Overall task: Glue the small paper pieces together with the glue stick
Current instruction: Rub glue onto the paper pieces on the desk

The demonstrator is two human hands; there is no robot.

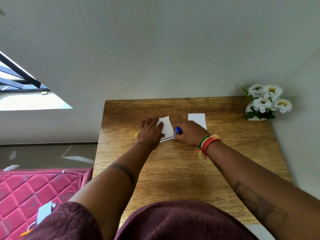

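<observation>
A small white paper piece (166, 126) lies on the wooden table (181, 170). My left hand (150, 131) rests flat on its left part, fingers pressing it down. My right hand (189, 133) grips a blue glue stick (177, 131), tip down at the paper's lower right corner. A second white paper piece (197, 119) lies just behind my right hand, partly covered by it. A small yellow object (136, 135) peeks out at the left edge of my left hand; most of it is hidden.
A white vase of white flowers (266, 103) stands at the table's far right corner by the wall. A pink quilted mattress (34, 187) with paper scraps lies left of the table. The table's left edge runs close to my left forearm.
</observation>
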